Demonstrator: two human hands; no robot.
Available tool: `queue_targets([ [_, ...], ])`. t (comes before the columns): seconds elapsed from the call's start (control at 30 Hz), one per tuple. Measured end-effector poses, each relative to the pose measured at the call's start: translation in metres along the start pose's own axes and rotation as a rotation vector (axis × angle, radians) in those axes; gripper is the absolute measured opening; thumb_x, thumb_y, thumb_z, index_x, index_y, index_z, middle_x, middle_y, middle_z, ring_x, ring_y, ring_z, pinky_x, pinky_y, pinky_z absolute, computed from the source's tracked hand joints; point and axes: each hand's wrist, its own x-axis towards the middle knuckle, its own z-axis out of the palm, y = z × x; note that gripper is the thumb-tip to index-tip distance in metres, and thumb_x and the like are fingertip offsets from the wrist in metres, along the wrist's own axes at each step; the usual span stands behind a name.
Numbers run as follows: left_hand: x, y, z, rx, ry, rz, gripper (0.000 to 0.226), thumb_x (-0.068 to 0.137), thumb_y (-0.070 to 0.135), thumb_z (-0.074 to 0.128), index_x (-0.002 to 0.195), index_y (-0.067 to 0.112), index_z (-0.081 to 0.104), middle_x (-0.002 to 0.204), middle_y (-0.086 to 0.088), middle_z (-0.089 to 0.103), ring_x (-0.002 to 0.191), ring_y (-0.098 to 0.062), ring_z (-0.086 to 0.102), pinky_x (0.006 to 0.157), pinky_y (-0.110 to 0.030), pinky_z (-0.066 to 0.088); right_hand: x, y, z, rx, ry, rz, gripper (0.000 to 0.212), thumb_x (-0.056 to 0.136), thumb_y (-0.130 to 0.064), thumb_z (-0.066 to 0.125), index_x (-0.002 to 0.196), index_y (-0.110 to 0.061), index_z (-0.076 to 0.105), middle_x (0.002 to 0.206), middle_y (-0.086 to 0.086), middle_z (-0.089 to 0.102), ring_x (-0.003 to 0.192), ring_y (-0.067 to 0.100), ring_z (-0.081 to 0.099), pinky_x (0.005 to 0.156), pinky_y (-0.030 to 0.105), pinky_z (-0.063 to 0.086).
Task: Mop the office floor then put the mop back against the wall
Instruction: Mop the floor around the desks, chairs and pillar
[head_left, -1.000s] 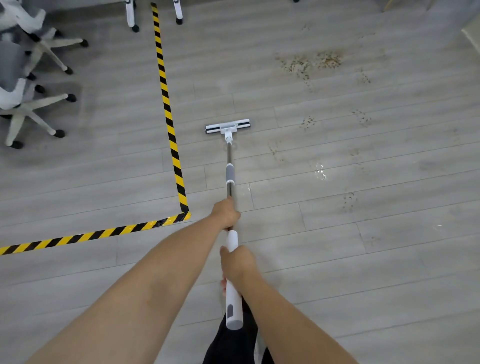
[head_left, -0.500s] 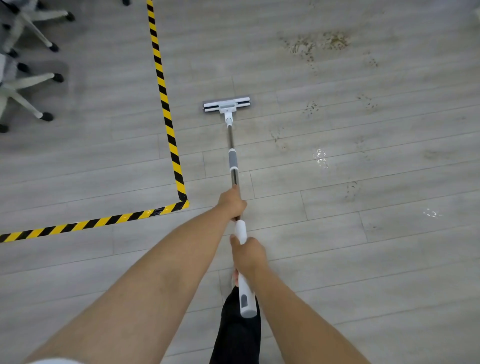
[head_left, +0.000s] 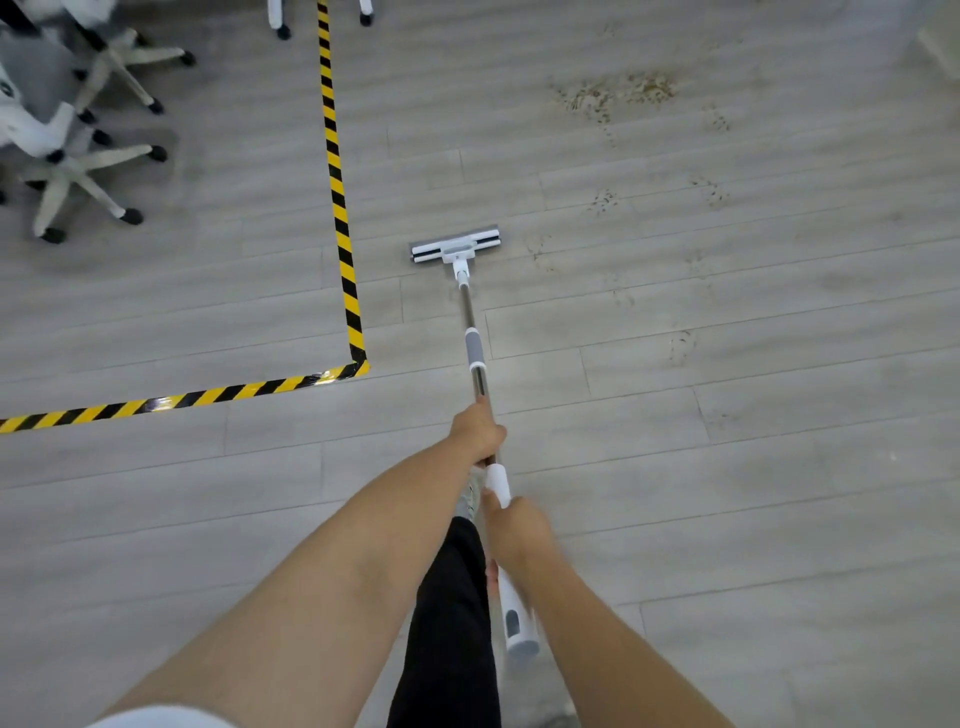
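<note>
Left hand (head_left: 478, 431) clamps the steel shaft and right hand (head_left: 519, 530) clamps the white grip behind it, so both hold the mop (head_left: 475, 353). Mop head (head_left: 455, 244) is flat on the floor (head_left: 727, 519), beyond and just right of the hazard-tape corner (head_left: 358, 364). Delta: the head sits nearer that corner than half a second ago, which reads as a pull-back stroke. Muddy prints (head_left: 602, 200) right of the corner and the brown dirt patch (head_left: 618, 93) far beyond it look untouched. Mopping looks early-stage, strokes likely need to shift right, and the wall return is some way off. Chair bases (head_left: 78, 171) are well left of the corner.

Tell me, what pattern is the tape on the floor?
Yellow and black diagonal stripes on the tape, seen from the head view.
</note>
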Motion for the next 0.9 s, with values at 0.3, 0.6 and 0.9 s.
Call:
queue_targets([
  [0.3,-0.162,-0.051,0.194,-0.098,-0.040,-0.045,0.062,0.093,0.019,0.050,0.151,0.022,0.029,0.109,-0.014,0.065,0.092,-0.032,0.067,0.072,-0.039,0.061,-0.071,0.240,-0.019,-0.155,0.023,-0.017,0.041,0.106,-0.050,0.036,0.106,-0.012,0.053,0.085,0.002,0.063,0.059,0.013,0.061,0.046,0.023,0.044],
  [0.6,-0.213,-0.064,0.219,-0.046,-0.046,-0.053,0.071,0.097,0.024,0.049,0.160,0.023,0.015,0.117,-0.014,0.063,0.101,-0.032,0.064,0.080,-0.037,0.058,-0.118,0.279,-0.018,-0.059,0.008,0.063,0.040,0.104,-0.052,0.037,0.098,-0.014,0.050,0.076,0.008,0.064,0.044,0.018,0.057,0.042,0.028,0.049],
  [0.9,-0.186,-0.093,0.185,0.069,-0.041,-0.025,0.074,0.098,0.026,0.050,0.161,0.020,0.012,0.120,-0.015,0.062,0.102,-0.031,0.063,0.072,-0.034,0.054,-0.105,0.245,0.027,-0.026,-0.024,0.117,0.041,0.103,-0.053,0.038,0.104,-0.013,0.050,0.086,0.011,0.065,0.054,0.023,0.059,0.046,0.031,0.053],
])
